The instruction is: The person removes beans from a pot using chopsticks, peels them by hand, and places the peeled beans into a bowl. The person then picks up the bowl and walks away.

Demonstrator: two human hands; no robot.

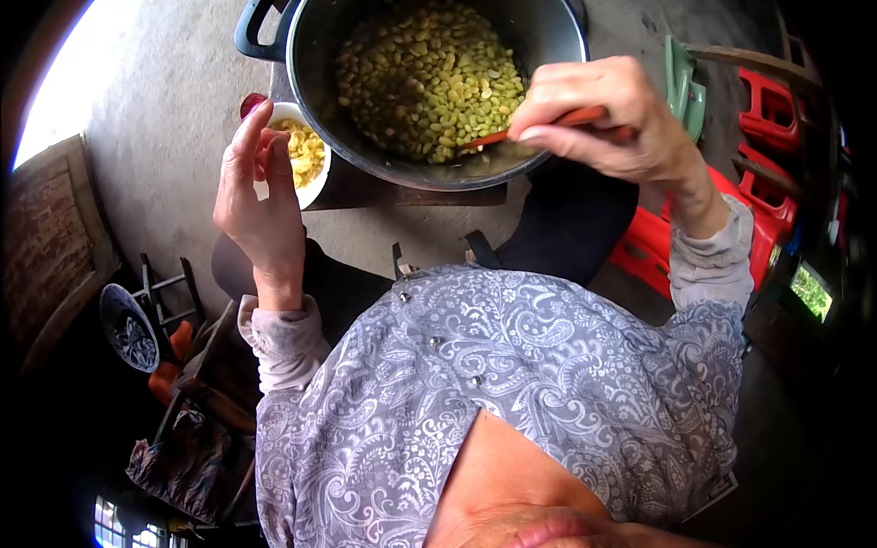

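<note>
My right hand (603, 119) is closed around a slim reddish-brown utensil (489, 141), which slants down into a large metal pot (365, 155). Its lower tip meets the green and yellow beans (438, 82) lying in the pot, near the rim closest to me. To the left, my left hand (260, 192) is raised beside a white bowl (315, 190). Its fingers point upward, with the thumb apart from them, and nothing shows between them. Yellow pieces (306, 153) fill the bowl, which stands right by the pot's left side.
Beneath the pot is a low wooden support (411, 194). Red plastic stools (767, 114) and a green plastic item (681, 87) lie to the right. At lower left, a round basin (130, 327) with grey contents sits near wooden furniture (215, 356).
</note>
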